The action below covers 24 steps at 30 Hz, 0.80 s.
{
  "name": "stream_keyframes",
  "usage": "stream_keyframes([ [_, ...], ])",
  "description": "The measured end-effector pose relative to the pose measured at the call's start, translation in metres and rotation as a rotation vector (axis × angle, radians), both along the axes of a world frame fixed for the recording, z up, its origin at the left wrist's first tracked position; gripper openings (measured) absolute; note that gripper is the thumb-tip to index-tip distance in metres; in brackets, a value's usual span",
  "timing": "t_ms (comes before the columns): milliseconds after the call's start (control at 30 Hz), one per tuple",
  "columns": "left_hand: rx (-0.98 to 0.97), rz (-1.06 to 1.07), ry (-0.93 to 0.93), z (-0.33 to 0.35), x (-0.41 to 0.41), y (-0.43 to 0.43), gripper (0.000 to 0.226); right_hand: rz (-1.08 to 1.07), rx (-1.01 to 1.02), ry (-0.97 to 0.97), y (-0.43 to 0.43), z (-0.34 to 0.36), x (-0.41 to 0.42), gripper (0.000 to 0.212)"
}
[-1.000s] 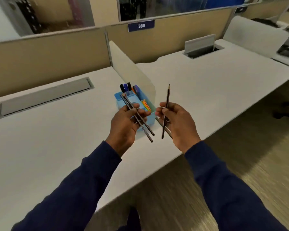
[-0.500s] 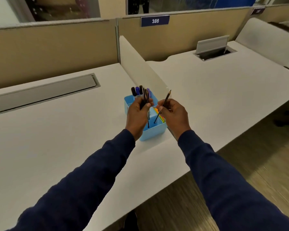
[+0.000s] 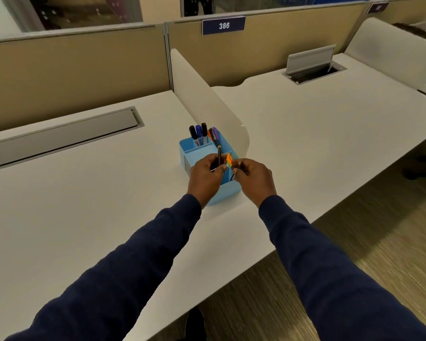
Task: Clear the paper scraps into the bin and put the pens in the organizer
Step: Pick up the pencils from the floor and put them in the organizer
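A light blue organizer (image 3: 193, 150) stands on the white desk beside the divider's rounded end. Several markers (image 3: 199, 134) stand upright in its back compartments, and orange and green slips (image 3: 229, 160) show in a front one. My left hand (image 3: 205, 177) is over the organizer's front, shut on dark pencils (image 3: 219, 155) held upright with their lower ends hidden in a compartment. My right hand (image 3: 255, 179) is just to the right, shut on another dark pencil (image 3: 239, 164) whose lower end points down into the organizer. No paper scraps or bin are in view.
A white divider panel (image 3: 207, 104) runs back from the organizer between two white desks (image 3: 71, 193). A closed grey cable tray (image 3: 64, 136) lies at the left, an open one (image 3: 312, 70) at the back right. Beige partitions close the rear. The floor lies right of the desk edge.
Both hands have moved forward from in front of the organizer to over it. The pencils, held up and slanted before, are now lowered into its front compartments.
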<state>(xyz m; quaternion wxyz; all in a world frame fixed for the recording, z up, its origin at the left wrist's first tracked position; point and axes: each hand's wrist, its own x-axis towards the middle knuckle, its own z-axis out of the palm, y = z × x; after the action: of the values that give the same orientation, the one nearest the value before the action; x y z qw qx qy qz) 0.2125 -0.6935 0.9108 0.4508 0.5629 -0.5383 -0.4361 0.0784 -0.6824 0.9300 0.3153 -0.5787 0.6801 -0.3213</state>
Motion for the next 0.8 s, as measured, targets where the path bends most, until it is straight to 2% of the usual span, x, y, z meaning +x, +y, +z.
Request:
stream_keyframes([
  [333, -0.032, -0.035, 0.011, 0.005, -0.008, 0.011, 0.049, -0.109, -0.139, -0.094, 0.028, 0.001, -0.015, 0.039],
  [533, -0.189, 0.079, -0.109, 0.005, 0.010, 0.055, 0.035, -0.161, -0.118, -0.154, 0.071, -0.003, -0.013, 0.028],
  [700, -0.113, 0.122, -0.194, -0.012, 0.035, 0.133, 0.025, -0.093, -0.011, -0.147, 0.130, -0.013, 0.002, 0.026],
  [800, -0.054, 0.147, -0.239, -0.025, 0.048, 0.195, 0.019, -0.007, 0.044, -0.075, 0.178, -0.025, 0.013, 0.026],
])
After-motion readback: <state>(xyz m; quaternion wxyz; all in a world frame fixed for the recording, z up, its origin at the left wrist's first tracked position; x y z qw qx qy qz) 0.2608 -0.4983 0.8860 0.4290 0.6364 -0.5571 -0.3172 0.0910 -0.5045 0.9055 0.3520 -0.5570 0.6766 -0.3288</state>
